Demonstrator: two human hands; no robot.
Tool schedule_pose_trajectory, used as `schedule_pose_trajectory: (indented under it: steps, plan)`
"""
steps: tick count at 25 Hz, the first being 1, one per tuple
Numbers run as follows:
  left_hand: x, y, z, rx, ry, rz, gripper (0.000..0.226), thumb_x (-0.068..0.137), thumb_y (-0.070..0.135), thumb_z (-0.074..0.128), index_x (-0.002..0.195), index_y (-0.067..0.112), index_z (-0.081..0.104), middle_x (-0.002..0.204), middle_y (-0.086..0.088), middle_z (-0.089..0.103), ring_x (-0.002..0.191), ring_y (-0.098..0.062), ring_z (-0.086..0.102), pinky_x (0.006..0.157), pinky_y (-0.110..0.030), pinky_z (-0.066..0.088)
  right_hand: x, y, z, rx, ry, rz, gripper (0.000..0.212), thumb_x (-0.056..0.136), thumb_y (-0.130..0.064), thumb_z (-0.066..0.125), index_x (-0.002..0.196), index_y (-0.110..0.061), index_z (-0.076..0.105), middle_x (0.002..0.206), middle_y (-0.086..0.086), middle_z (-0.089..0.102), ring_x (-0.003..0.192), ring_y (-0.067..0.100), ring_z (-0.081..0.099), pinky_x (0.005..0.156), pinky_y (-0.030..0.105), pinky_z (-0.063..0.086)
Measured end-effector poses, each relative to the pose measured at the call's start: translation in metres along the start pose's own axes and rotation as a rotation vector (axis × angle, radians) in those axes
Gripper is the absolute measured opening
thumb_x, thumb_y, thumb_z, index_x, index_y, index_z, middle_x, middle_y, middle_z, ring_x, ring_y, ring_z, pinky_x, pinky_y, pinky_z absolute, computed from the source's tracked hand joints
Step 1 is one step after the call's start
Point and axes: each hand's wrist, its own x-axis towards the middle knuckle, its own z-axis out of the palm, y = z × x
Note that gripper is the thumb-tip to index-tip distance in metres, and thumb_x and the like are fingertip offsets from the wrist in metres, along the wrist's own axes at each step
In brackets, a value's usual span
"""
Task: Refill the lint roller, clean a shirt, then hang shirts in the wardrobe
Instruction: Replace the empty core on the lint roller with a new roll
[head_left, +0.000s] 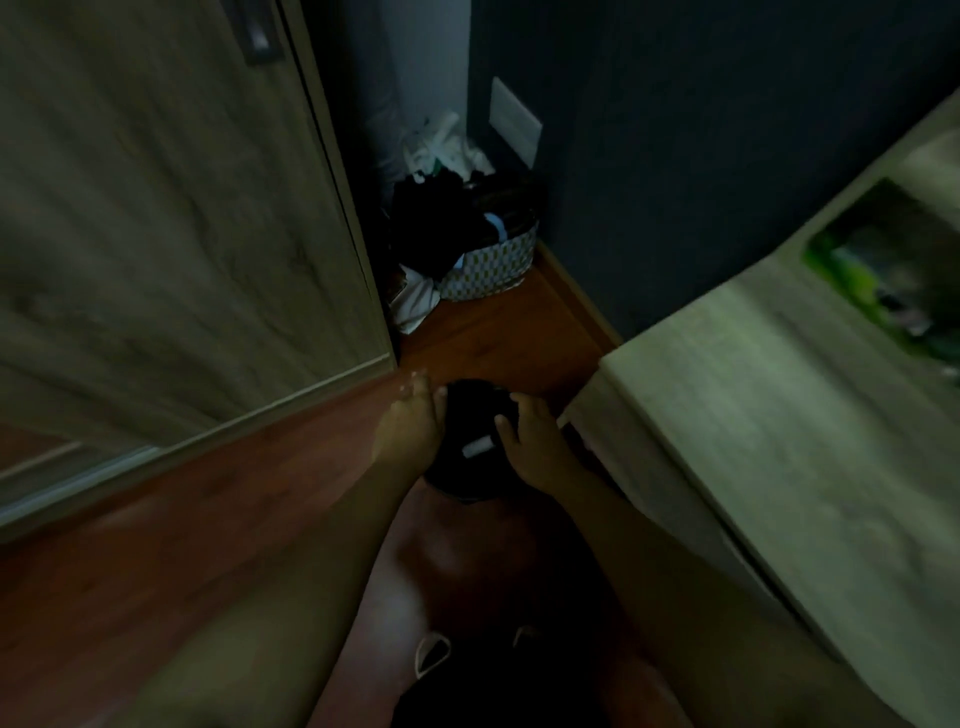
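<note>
The view is dark and blurred. A black round object (470, 415) sits on the wooden floor between my hands; I cannot tell what it is. On it lies a small white cylinder-like piece (479, 447). My left hand (410, 421) lies against its left edge with fingers straight. My right hand (530, 441) rests on its right side with fingers spread, the thumb close to the white piece. The wardrobe's wood-grain sliding door (182, 234) fills the left. No shirt or lint roller is clearly recognisable.
A patterned laundry basket (493, 265) heaped with dark clothes stands in the far corner by the dark wall. A bed with a pale cover (779, 405) runs along the right. My knees are at the bottom, with a narrow strip of floor (498, 338) between door and bed.
</note>
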Motion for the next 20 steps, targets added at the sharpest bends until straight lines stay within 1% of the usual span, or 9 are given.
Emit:
schedule_pose_trajectory:
  steps: [1, 3, 5, 7, 10, 12, 15, 17, 20]
  plan:
    - [-0.020, 0.020, -0.014, -0.026, -0.011, 0.020, 0.050, 0.099, 0.028, 0.037, 0.142, 0.003, 0.030, 0.131, -0.028, 0.052, 0.107, -0.045, 0.056, 0.082, -0.044, 0.044, -0.021, -0.009, -0.018, -0.035, 0.022, -0.012, 0.051, 0.099, -0.031, 0.037, 0.141, -0.004, 0.029, 0.145, 0.017, 0.034, 0.133, 0.030, 0.035, 0.107, 0.034, 0.029]
    - [-0.054, 0.058, -0.035, -0.017, 0.007, 0.115, 0.051, 0.099, 0.026, 0.039, 0.143, 0.002, 0.030, 0.133, -0.027, 0.051, 0.109, -0.044, 0.056, 0.082, -0.043, 0.044, -0.063, -0.019, -0.054, -0.109, 0.094, -0.055, 0.050, 0.099, -0.033, 0.038, 0.140, -0.006, 0.033, 0.143, 0.016, 0.039, 0.130, 0.029, 0.039, 0.102, 0.030, 0.029]
    - [-0.087, 0.090, -0.039, -0.071, 0.010, 0.215, 0.050, 0.099, 0.025, 0.039, 0.142, 0.001, 0.030, 0.138, -0.025, 0.047, 0.117, -0.041, 0.053, 0.087, -0.042, 0.043, -0.104, -0.013, -0.086, -0.113, 0.156, -0.090, 0.050, 0.098, -0.034, 0.040, 0.139, -0.006, 0.035, 0.140, 0.016, 0.043, 0.127, 0.031, 0.043, 0.100, 0.032, 0.033]
    - [-0.117, 0.114, -0.030, -0.091, -0.009, 0.276, 0.050, 0.099, 0.025, 0.040, 0.142, 0.002, 0.031, 0.140, -0.022, 0.046, 0.123, -0.037, 0.049, 0.093, -0.040, 0.042, -0.141, 0.006, -0.110, -0.114, 0.220, -0.108, 0.053, 0.095, -0.037, 0.039, 0.137, -0.005, 0.038, 0.137, 0.018, 0.043, 0.124, 0.033, 0.044, 0.100, 0.036, 0.035]
    - [-0.164, 0.156, -0.003, -0.154, -0.010, 0.345, 0.048, 0.098, 0.022, 0.042, 0.140, 0.002, 0.035, 0.135, -0.022, 0.051, 0.124, -0.036, 0.049, 0.095, -0.038, 0.041, -0.202, 0.055, -0.149, -0.115, 0.267, -0.097, 0.054, 0.094, -0.039, 0.038, 0.138, -0.008, 0.036, 0.144, 0.015, 0.036, 0.131, 0.029, 0.037, 0.107, 0.039, 0.033]
    - [-0.197, 0.191, 0.028, -0.182, -0.009, 0.391, 0.045, 0.097, 0.021, 0.045, 0.138, 0.000, 0.040, 0.129, -0.023, 0.056, 0.119, -0.035, 0.053, 0.095, -0.035, 0.041, -0.244, 0.100, -0.173, -0.133, 0.310, -0.104, 0.055, 0.094, -0.041, 0.038, 0.139, -0.010, 0.035, 0.146, 0.012, 0.034, 0.135, 0.026, 0.032, 0.111, 0.035, 0.028]
    - [-0.242, 0.241, 0.080, -0.202, -0.033, 0.418, 0.047, 0.098, 0.027, 0.043, 0.139, 0.004, 0.040, 0.132, -0.019, 0.055, 0.121, -0.033, 0.053, 0.096, -0.033, 0.041, -0.297, 0.164, -0.200, -0.128, 0.330, -0.115, 0.060, 0.091, -0.049, 0.034, 0.136, -0.009, 0.040, 0.141, 0.011, 0.040, 0.130, 0.023, 0.039, 0.108, 0.029, 0.029]
    - [-0.273, 0.277, 0.119, -0.190, -0.058, 0.435, 0.047, 0.098, 0.027, 0.043, 0.140, 0.007, 0.039, 0.138, -0.017, 0.051, 0.124, -0.031, 0.051, 0.099, -0.032, 0.040, -0.328, 0.214, -0.222, -0.119, 0.322, -0.146, 0.060, 0.090, -0.050, 0.034, 0.134, -0.010, 0.041, 0.137, 0.009, 0.044, 0.127, 0.020, 0.042, 0.105, 0.023, 0.028]
    - [-0.317, 0.320, 0.166, -0.159, -0.098, 0.457, 0.045, 0.098, 0.024, 0.044, 0.139, 0.006, 0.040, 0.134, -0.016, 0.053, 0.122, -0.029, 0.051, 0.098, -0.030, 0.039, -0.363, 0.277, -0.262, -0.101, 0.310, -0.103, 0.057, 0.090, -0.049, 0.040, 0.131, -0.010, 0.043, 0.134, 0.008, 0.048, 0.124, 0.019, 0.045, 0.100, 0.022, 0.030]
